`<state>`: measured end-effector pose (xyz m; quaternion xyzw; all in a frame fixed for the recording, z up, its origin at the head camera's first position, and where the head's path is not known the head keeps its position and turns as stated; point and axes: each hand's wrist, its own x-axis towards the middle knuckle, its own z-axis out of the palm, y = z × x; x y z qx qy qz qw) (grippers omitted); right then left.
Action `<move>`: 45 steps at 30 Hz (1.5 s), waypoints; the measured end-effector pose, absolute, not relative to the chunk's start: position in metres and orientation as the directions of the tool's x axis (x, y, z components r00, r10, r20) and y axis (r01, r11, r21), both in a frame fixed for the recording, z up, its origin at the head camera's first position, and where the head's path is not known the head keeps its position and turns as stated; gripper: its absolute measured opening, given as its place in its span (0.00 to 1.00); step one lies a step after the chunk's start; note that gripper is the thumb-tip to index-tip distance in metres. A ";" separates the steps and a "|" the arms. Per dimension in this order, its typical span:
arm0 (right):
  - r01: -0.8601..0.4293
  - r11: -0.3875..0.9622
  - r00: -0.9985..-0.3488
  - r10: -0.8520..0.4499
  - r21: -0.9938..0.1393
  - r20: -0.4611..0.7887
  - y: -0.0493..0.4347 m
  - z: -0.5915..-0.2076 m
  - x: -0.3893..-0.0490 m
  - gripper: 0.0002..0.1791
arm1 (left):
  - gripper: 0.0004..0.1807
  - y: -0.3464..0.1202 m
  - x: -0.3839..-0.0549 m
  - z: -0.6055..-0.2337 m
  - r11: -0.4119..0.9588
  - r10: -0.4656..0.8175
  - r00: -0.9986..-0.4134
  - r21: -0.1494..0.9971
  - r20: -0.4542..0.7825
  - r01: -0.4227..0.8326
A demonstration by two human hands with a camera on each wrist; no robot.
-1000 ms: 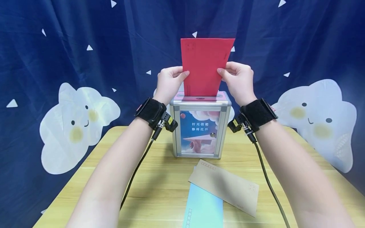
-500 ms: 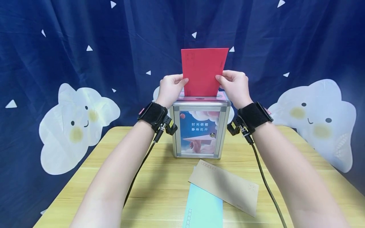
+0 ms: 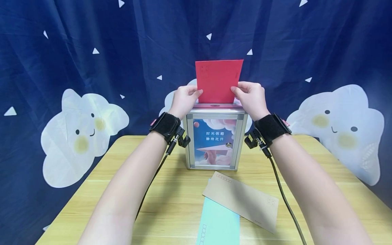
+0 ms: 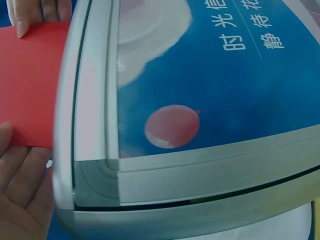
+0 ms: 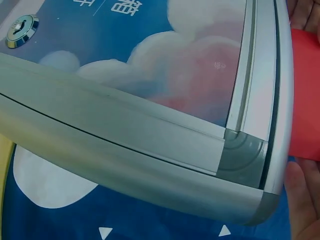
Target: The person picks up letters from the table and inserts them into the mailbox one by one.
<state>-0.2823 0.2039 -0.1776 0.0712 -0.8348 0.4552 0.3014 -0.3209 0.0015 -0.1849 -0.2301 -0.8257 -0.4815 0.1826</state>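
Here you are at the upper centre of the head view, the red envelope (image 3: 218,81) upright between your two hands, its lower edge meeting the pink top of the silver-framed letter box (image 3: 213,143) and its lower end out of sight there; your left hand (image 3: 184,100) has the envelope's left edge pinched, thumb on the near face and fingers closed in behind; your right hand (image 3: 252,99) matches it on the right edge, thumb tip against the red paper, nothing else in either grip; below them the box stands at the centre of the frame, its blue-and-pink front panel facing you, a round lock (image 3: 228,145) at the panel's right; lower down, right of centre, a brown envelope (image 3: 243,202) lies aslant over a light-blue envelope (image 3: 218,223) on the wooden table (image 3: 171,214); and across the back hangs a dark blue curtain (image 3: 171,41), smiling white clouds at left and right.
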 end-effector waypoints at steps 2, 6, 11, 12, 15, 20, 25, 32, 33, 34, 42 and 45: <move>-0.406 0.571 -0.803 0.149 -0.713 0.577 0.204 -0.178 -0.282 0.15 | 0.13 0.001 -0.322 -0.188 0.428 0.209 -0.830 0.715 0.517 0.553; -0.445 0.576 -0.772 0.142 -0.686 0.619 0.203 -0.174 -0.280 0.17 | 0.13 0.001 -0.325 -0.193 0.428 0.214 -0.835 0.719 0.508 0.547; -0.504 0.577 -0.695 0.171 -0.643 0.699 0.200 -0.167 -0.277 0.21 | 0.14 0.001 -0.329 -0.197 0.437 0.215 -0.832 0.711 0.512 0.550; -0.514 0.576 -0.679 0.179 -0.636 0.712 0.199 -0.165 -0.276 0.21 | 0.14 0.001 -0.330 -0.198 0.442 0.215 -0.831 0.708 0.512 0.551; -0.525 0.589 -0.644 0.198 -0.615 0.739 0.197 -0.161 -0.273 0.20 | 0.15 0.001 -0.332 -0.200 0.459 0.215 -0.832 0.699 0.512 0.549; -0.534 0.599 -0.634 0.183 -0.597 0.751 0.195 -0.157 -0.268 0.15 | 0.14 0.000 -0.332 -0.201 0.476 0.211 -0.835 0.693 0.508 0.542; -0.530 0.597 -0.653 0.165 -0.602 0.739 0.196 -0.157 -0.267 0.14 | 0.19 -0.002 -0.330 -0.200 0.470 0.218 -0.840 0.701 0.497 0.537; -0.516 0.602 -0.676 0.151 -0.609 0.722 0.197 -0.159 -0.271 0.14 | 0.31 0.000 -0.326 -0.188 0.411 0.146 -0.733 0.633 0.664 0.656; -0.516 0.602 -0.678 0.148 -0.610 0.720 0.196 -0.160 -0.271 0.14 | 0.31 0.001 -0.324 -0.186 0.431 0.141 -0.697 0.590 0.703 0.683; -0.515 0.601 -0.681 0.146 -0.611 0.718 0.196 -0.160 -0.272 0.14 | 0.32 0.002 -0.323 -0.184 0.456 0.145 -0.655 0.538 0.741 0.709; -0.483 0.613 -0.713 0.139 -0.626 0.687 0.196 -0.164 -0.275 0.15 | 0.25 0.005 -0.316 -0.181 0.598 0.305 -0.397 0.151 0.865 0.787; -0.474 0.613 -0.723 0.138 -0.632 0.676 0.198 -0.166 -0.276 0.15 | 0.21 0.006 -0.315 -0.182 0.593 0.299 -0.399 0.159 0.867 0.789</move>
